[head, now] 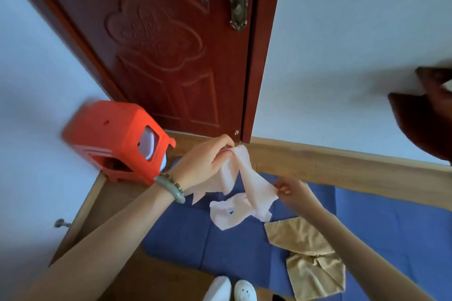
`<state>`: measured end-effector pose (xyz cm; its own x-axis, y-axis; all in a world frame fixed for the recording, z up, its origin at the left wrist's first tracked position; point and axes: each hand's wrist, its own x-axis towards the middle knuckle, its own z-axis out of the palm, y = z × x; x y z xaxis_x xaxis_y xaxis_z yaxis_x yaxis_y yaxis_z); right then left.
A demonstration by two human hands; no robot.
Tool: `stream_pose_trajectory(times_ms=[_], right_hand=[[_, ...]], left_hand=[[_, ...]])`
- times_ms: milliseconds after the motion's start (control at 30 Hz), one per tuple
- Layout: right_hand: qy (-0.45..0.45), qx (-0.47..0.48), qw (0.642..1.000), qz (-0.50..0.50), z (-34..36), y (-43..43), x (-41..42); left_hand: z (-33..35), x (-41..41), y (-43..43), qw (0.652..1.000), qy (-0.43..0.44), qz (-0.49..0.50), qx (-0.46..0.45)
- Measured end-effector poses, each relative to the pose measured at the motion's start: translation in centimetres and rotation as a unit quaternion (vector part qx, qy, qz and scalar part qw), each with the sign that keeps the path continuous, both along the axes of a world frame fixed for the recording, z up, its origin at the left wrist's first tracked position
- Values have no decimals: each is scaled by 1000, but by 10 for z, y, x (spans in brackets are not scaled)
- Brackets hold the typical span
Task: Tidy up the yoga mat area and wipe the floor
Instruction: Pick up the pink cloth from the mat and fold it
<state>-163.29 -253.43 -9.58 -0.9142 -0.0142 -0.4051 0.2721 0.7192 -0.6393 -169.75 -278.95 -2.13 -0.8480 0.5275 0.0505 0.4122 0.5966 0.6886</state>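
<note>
The person stands over the blue yoga mat (186, 234), which lies flat on the wood floor (146, 276) near the red door (171, 44). The left hand (208, 159) pinches the top of a thin white cloth (252, 186) with its fingers curled round it. The right hand (292, 190) pinches a lower corner of the same cloth, out to the side. The cloth is bunched and twisted between the two hands, and its loose end hangs low over the mat; I cannot tell if that end touches the mat. A tan cloth (305, 247) lies crumpled on the mat, near the right arm. An orange plastic thing (115, 139) sits by the wall beside the door. I think the step now is to open the white cloth so it is ready for wiping. To do it well, the hands should pull gently apart so the cloth spreads flat and does not rip, since it looks thin. A small shake may free the twisted end. Then it helps to fold it into a neat pad that fits under one palm. The tan cloth likely needs picking up too.
</note>
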Motion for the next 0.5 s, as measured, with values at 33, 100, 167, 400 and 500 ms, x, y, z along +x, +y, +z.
stream_pose_trajectory(times_ms=[33,100,167,400,500], right_hand=[[13,3,1000,0,23,3,5],[49,-5,999,-12,70,9,14],[89,-27,995,-24,114,14,22],[184,-44,981,-34,230,12,33],[201,-44,978,-32,258,5,35]], left_hand=[[23,2,0,1000,15,-7,1],[62,8,0,999,35,-19,5],[90,11,-1,998,51,-21,2],[114,16,-11,1000,3,16,-3],[108,18,-7,998,-42,49,-28]])
